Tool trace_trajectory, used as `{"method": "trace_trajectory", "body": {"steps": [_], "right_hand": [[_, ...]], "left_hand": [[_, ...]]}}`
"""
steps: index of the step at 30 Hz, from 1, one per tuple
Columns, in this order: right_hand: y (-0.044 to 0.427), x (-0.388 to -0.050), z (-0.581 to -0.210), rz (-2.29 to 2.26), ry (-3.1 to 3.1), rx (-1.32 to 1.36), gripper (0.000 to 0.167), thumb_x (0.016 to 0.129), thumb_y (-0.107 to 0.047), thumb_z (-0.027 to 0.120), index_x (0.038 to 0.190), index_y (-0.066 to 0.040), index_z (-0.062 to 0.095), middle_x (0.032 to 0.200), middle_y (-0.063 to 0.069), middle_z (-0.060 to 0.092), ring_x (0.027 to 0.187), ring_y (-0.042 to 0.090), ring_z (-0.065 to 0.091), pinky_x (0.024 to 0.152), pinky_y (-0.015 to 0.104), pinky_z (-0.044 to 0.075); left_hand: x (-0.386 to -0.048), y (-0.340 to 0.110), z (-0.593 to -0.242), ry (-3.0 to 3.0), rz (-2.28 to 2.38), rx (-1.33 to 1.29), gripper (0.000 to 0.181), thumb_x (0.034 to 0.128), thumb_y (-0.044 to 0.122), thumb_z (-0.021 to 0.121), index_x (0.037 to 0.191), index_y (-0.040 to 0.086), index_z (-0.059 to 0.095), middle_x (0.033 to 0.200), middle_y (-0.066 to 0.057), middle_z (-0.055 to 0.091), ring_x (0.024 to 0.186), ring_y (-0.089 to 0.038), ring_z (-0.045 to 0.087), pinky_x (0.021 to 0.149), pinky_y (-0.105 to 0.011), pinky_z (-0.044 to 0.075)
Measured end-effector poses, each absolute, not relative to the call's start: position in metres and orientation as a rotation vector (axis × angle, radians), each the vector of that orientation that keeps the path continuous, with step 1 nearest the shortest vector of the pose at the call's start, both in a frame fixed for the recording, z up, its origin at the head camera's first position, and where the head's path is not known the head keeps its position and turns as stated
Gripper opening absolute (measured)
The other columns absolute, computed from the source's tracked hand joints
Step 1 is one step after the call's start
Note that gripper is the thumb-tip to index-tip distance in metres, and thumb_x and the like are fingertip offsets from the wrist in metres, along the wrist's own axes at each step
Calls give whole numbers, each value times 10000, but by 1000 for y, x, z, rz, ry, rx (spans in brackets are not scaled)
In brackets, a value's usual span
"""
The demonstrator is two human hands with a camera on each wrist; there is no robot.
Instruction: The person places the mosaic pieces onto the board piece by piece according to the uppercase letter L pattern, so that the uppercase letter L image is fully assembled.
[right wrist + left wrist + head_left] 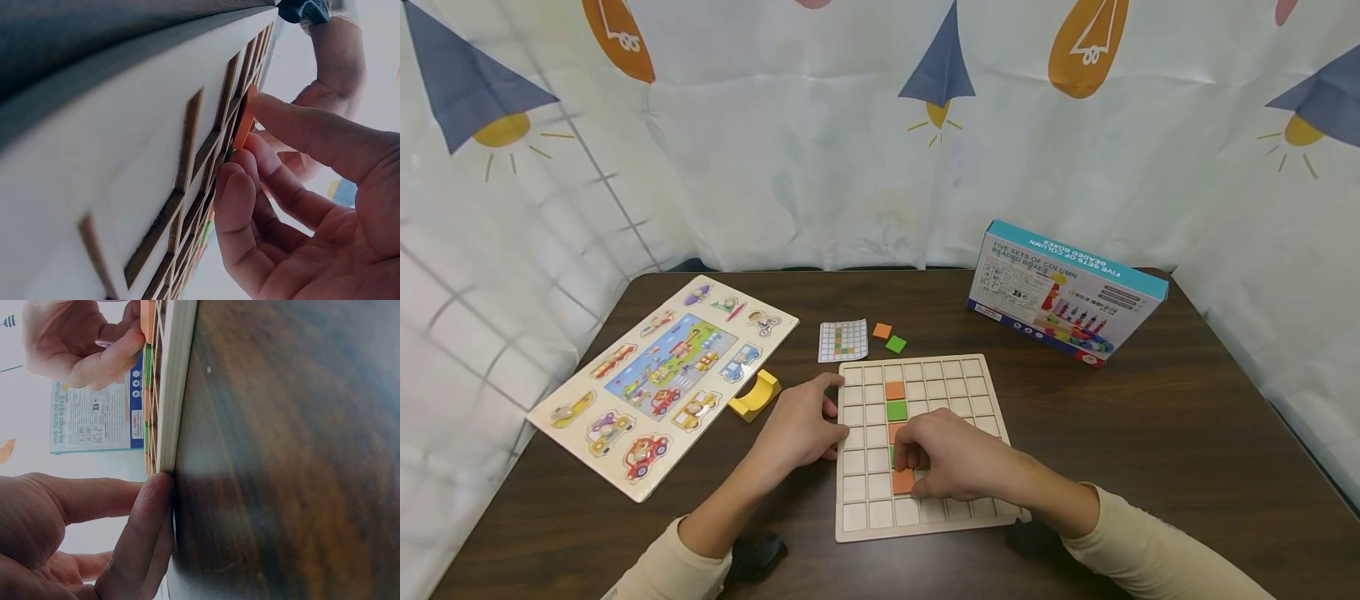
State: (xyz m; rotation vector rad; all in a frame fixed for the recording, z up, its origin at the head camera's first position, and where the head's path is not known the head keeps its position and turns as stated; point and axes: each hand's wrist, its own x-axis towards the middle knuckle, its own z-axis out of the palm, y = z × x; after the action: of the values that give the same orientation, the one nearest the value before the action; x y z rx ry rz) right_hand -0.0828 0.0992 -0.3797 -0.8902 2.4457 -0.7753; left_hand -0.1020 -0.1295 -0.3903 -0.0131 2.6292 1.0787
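On the dark counter (1150, 450) lies a wooden grid board (880, 515). The left hand (800, 423), fingers unclenched, touches its left edge; the right hand (958, 454), at the near end of a line of orange and green tiles (897, 410), pinches one orange tile (902, 482) in its fingers.

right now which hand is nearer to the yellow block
Left. The left hand is just right of the yellow block, at the grid board's left edge; the right hand is farther off, pinching an orange tile over the board.
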Motion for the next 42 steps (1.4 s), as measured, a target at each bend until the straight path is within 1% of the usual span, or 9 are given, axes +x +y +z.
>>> {"method": "trace_trajectory", "body": {"steps": [4,13,21,25,35,42], "right_hand": [[99,-83,-379,-771,2447,-885,247,728,-50,892,846,-171,712,761,-57,634,697,32,523,636,190,479],[100,-83,-379,-780,2447,-890,245,732,-54,891,844,-173,709,769,-53,636,716,63,554,648,190,485],[101,-86,-378,-777,2464,-875,214,753,-72,875,842,-177,711,774,-66,643,717,46,547,660,198,495],[102,-88,-375,-795,2468,-877,203,763,-83,882,847,-165,716,791,-58,657,730,77,569,670,201,501],[104,-98,-370,-789,2472,-830,181,796,-96,872,904,-156,739,825,-46,672,756,116,569,670,241,500],[103,-117,-364,-815,2478,-785,142,828,-84,849,920,-130,751,873,-13,709,792,139,608,698,273,532]], "left_hand": [[-102,-129,-390,2629,1076,-14,698,825,20,818,1463,37,535,932,-106,611,507,-141,654,482,-266,587],[-102,-130,-390,2631,1061,-14,702,826,34,823,1466,43,535,936,-102,616,501,-142,655,485,-273,577],[-102,-129,-390,2621,1080,-26,702,824,23,822,1465,40,535,940,-110,614,503,-146,657,480,-270,583],[-102,-129,-390,2621,1085,-25,703,823,21,818,1466,41,534,940,-109,613,502,-148,656,477,-271,581],[-102,-130,-390,2626,1095,-28,701,818,14,820,1460,39,540,940,-112,615,497,-146,656,473,-274,583],[-102,-128,-390,2625,1089,-29,705,819,18,824,1463,40,538,937,-110,613,495,-146,655,472,-274,581]]}}
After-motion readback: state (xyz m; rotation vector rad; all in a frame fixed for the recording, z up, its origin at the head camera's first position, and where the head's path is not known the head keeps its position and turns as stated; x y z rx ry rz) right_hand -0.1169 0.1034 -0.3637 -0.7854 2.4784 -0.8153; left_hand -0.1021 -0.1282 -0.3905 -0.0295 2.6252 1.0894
